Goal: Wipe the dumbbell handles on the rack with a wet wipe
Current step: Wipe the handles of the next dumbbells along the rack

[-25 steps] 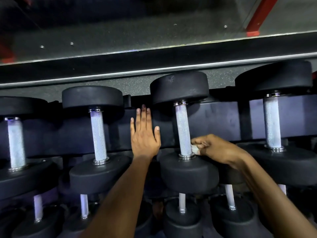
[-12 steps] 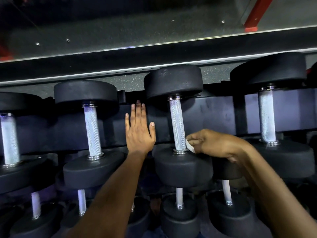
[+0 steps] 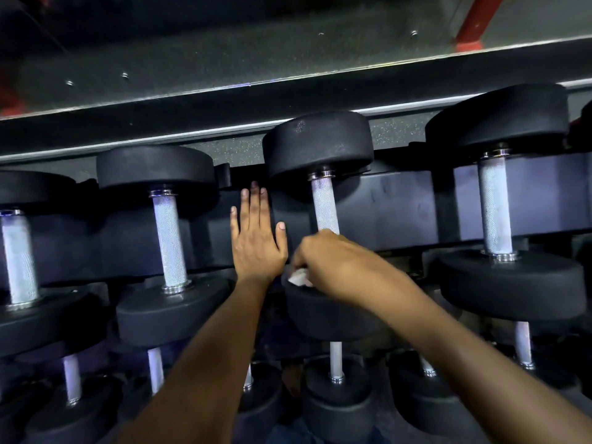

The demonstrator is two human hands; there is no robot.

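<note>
Black dumbbells with knurled silver handles lie in a row on a dark rack [image 3: 400,213]. My right hand [image 3: 333,261] is closed on a white wet wipe [image 3: 298,278] and covers the lower end of the middle dumbbell's handle [image 3: 324,203], just above its near black head [image 3: 326,312]. My left hand [image 3: 256,238] lies flat with fingers spread against the rack's dark panel, between the middle handle and the handle to its left [image 3: 169,241]. Only a small corner of the wipe shows under my fingers.
Further handles stand at the far left [image 3: 19,254] and at the right [image 3: 495,206]. A lower row of smaller dumbbells [image 3: 336,363] sits beneath. A mirror with a metal lower edge [image 3: 256,88] runs behind the rack, with a red post [image 3: 474,24] at the top right.
My right hand has moved left across the bottom of the middle handle, so the wipe now shows on the handle's left side. My left hand stays flat on the rack.
</note>
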